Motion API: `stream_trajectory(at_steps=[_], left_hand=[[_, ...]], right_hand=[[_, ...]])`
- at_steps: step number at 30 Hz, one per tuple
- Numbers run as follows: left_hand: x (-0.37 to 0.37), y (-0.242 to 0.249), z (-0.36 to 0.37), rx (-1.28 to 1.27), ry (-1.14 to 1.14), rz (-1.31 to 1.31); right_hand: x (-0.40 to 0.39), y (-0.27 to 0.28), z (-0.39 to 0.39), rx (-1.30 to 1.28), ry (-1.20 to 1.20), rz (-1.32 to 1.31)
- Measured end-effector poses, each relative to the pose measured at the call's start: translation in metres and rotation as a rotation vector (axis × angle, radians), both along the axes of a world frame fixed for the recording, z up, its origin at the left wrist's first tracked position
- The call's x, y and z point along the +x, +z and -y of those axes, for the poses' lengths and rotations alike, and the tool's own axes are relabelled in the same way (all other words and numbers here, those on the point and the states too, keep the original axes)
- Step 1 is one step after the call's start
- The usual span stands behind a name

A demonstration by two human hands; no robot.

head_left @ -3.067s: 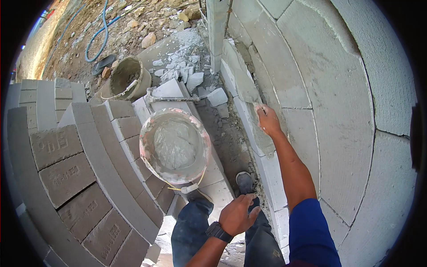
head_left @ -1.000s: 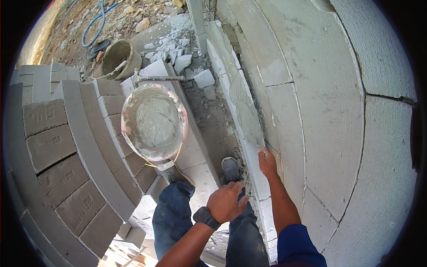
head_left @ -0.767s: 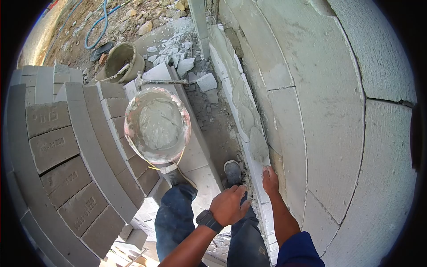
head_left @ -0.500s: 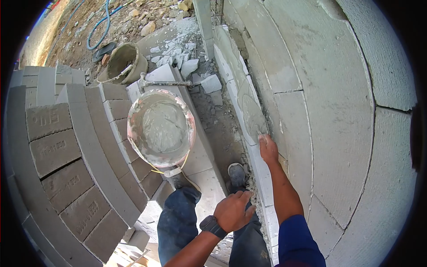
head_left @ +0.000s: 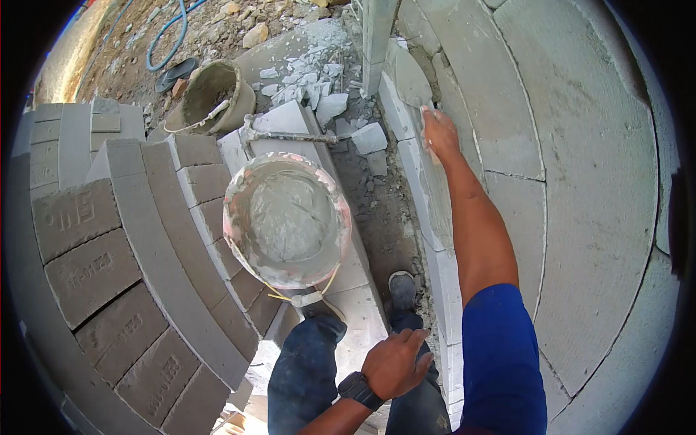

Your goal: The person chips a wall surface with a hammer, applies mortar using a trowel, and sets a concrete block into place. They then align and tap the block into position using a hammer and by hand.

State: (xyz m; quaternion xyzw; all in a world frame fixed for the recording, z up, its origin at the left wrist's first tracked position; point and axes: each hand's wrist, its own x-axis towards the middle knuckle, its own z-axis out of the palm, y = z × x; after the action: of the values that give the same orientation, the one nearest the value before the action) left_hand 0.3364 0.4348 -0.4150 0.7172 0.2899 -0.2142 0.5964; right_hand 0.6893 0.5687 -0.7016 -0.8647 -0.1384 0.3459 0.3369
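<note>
Honestly, the trowel, upper middle of the frame, gripped in the right hand, could push mortar off the low wall if it tilts; the left hand, lower middle, hangs empty, fingers loose.

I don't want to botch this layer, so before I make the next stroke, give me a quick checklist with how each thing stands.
1. Trowel gripped: ok, it is in the right hand, at the top of the low wall.
2. Left hand free: ok, nothing seen in it.
3. Mortar in the bucket: ok, plenty shows inside.
4. Hammer out of the trowel's way: ok, it lies beyond the bucket, away from the low wall.
5. Ground beside the low wall clear: not ok, rubble lies near its far end.
6. Layer even throughout: cannot tell, the right hand and arm hide part.
</note>
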Motion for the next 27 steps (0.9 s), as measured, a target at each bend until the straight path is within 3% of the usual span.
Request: stream_trajectory(at_steps=[2,5,11,18,21,27], left_hand=[[0.0,-0.001,-0.002,0.011,0.015,0.007],[0.003,0.002,-0.006,0.002,0.018,-0.007],[0.005,0.004,-0.012,-0.008,0.062,0.017],[0.011,-0.001,0.005,0.047,0.027,0.03],[0.016,0.003,0.013,0.047,-0.003,0.026],[0.018,0.002,0.028,0.067,-0.038,0.038]], right_hand=[[0.001,0.039,-0.031,0.013,-0.085,-0.192],[0.009,0.034,-0.03,0.084,-0.09,-0.299],[-0.02,0.075,0.068,-0.124,0.059,-0.273],[-0.057,0.071,0.169,-0.21,0.106,-0.228],[-0.073,0.046,0.214,-0.183,0.261,0.027],[-0.113,0.063,0.266,-0.178,0.15,-0.084]])
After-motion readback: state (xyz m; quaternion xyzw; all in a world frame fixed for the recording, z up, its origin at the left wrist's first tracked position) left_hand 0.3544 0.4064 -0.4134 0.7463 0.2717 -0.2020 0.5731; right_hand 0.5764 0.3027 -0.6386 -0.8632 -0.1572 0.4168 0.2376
